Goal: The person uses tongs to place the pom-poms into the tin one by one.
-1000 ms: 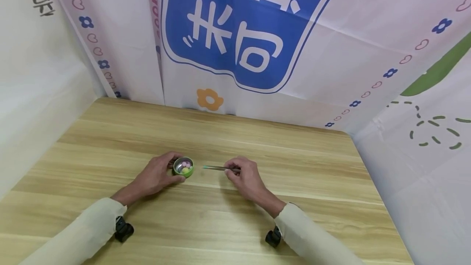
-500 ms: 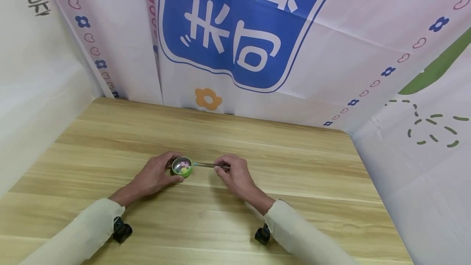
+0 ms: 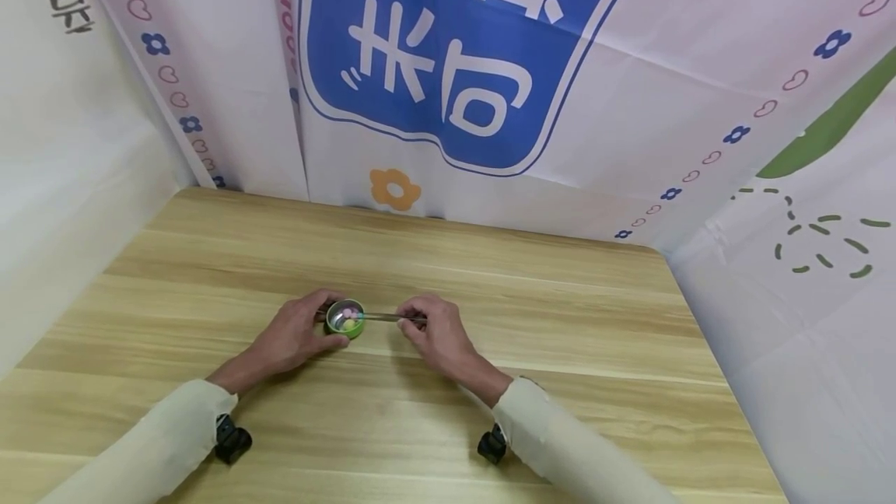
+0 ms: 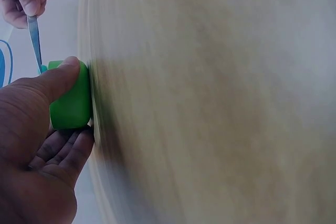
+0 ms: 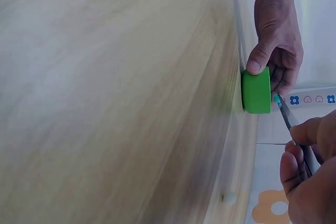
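Observation:
A small round green bowl [image 3: 357, 329] with a shiny metal inside stands on the table, and several pink and yellow beads [image 3: 350, 323] lie in it. My left hand [image 3: 297, 333] holds the bowl from the left, thumb on the near side and fingers round the far side. With thumb and fingers my right hand [image 3: 439, 337] pinches metal tweezers [image 3: 381, 317] that point left. At their tips is a small teal bead [image 5: 276, 98], just over the bowl's rim in the right wrist view. The left wrist view shows the green wall [image 4: 71, 100] under the left thumb.
The wooden table [image 3: 392, 442] runs back to a printed cloth wall [image 3: 560, 201], with more cloth at both sides. A small pale round thing [image 5: 229, 198] sits on the table near the right hand. Each wrist carries a black camera [image 3: 232, 439].
The right hand has moved left, bringing the tweezers and the teal bead from beside the bowl to over its right rim. The left hand keeps its hold on the bowl.

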`<move>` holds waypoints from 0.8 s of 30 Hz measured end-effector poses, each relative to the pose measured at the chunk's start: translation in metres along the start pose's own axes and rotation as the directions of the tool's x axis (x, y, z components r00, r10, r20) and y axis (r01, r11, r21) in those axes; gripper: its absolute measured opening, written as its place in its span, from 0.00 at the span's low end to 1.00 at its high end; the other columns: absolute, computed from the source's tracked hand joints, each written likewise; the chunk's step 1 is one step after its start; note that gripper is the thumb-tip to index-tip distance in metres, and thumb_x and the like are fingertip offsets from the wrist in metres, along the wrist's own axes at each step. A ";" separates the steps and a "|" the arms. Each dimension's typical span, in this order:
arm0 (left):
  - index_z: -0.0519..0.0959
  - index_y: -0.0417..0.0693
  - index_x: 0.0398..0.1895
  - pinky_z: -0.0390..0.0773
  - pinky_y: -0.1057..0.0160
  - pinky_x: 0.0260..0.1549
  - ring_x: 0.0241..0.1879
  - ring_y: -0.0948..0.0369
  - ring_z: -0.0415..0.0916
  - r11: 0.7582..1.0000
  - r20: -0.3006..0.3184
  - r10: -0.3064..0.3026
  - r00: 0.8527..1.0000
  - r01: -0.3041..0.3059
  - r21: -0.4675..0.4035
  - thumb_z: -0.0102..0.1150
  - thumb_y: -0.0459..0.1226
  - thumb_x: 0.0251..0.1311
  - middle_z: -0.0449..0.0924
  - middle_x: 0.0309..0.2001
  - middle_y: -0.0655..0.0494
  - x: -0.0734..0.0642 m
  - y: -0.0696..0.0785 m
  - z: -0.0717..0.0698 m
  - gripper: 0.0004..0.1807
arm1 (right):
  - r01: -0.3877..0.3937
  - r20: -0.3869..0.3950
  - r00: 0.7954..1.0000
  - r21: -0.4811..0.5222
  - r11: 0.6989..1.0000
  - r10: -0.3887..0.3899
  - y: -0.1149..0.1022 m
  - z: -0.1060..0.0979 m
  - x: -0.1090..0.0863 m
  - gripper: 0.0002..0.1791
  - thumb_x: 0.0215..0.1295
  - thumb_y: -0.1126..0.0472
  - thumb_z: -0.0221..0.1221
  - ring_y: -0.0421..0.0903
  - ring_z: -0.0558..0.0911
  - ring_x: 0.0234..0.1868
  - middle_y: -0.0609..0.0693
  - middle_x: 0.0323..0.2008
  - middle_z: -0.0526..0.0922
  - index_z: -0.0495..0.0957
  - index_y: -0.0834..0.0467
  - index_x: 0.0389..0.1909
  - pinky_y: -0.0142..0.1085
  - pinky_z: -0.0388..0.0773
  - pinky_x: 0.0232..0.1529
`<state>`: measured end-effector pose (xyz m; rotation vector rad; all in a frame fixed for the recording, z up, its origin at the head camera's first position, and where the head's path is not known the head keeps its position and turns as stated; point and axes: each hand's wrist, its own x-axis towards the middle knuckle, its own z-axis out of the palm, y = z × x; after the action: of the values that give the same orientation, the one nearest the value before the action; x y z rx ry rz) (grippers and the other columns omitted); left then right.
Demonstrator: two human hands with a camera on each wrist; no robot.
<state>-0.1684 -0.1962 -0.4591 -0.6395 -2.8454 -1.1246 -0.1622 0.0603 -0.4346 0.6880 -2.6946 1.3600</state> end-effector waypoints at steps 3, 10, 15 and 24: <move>0.73 0.40 0.59 0.82 0.50 0.46 0.47 0.51 0.83 1.000 -0.001 0.000 1.000 0.000 0.003 0.75 0.40 0.51 0.83 0.49 0.45 0.000 0.000 0.001 0.33 | -0.005 -0.002 1.000 -0.003 1.000 0.005 0.000 0.000 0.000 0.04 0.64 0.68 0.62 0.41 0.82 0.35 0.53 0.36 0.84 0.83 0.62 0.38 0.24 0.79 0.35; 0.73 0.39 0.59 0.83 0.51 0.45 0.47 0.50 0.83 1.000 -0.010 0.008 1.000 -0.008 -0.005 0.75 0.40 0.51 0.83 0.48 0.45 -0.001 0.001 0.001 0.33 | -0.028 -0.001 1.000 0.009 1.000 0.028 0.002 -0.003 -0.002 0.05 0.65 0.66 0.62 0.41 0.82 0.37 0.52 0.38 0.84 0.83 0.60 0.40 0.25 0.80 0.36; 0.73 0.39 0.58 0.83 0.51 0.45 0.47 0.50 0.82 1.000 -0.002 0.005 1.000 -0.005 -0.011 0.75 0.40 0.51 0.83 0.48 0.45 -0.001 0.001 0.000 0.32 | -0.026 -0.011 1.000 0.001 1.000 0.026 0.006 -0.006 -0.006 0.05 0.65 0.66 0.62 0.42 0.82 0.36 0.52 0.37 0.84 0.84 0.60 0.39 0.25 0.79 0.36; 0.73 0.39 0.59 0.82 0.50 0.45 0.47 0.49 0.82 1.000 -0.001 0.002 1.000 -0.002 0.003 0.75 0.39 0.50 0.83 0.48 0.44 0.000 0.000 0.000 0.33 | -0.025 -0.035 0.999 -0.021 0.999 0.025 0.016 -0.015 -0.013 0.04 0.65 0.66 0.62 0.41 0.82 0.35 0.51 0.36 0.84 0.84 0.61 0.38 0.25 0.79 0.35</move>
<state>-0.1683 -0.1959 -0.4592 -0.6417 -2.8438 -1.1203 -0.1597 0.0849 -0.4407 0.6250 -2.6955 1.3339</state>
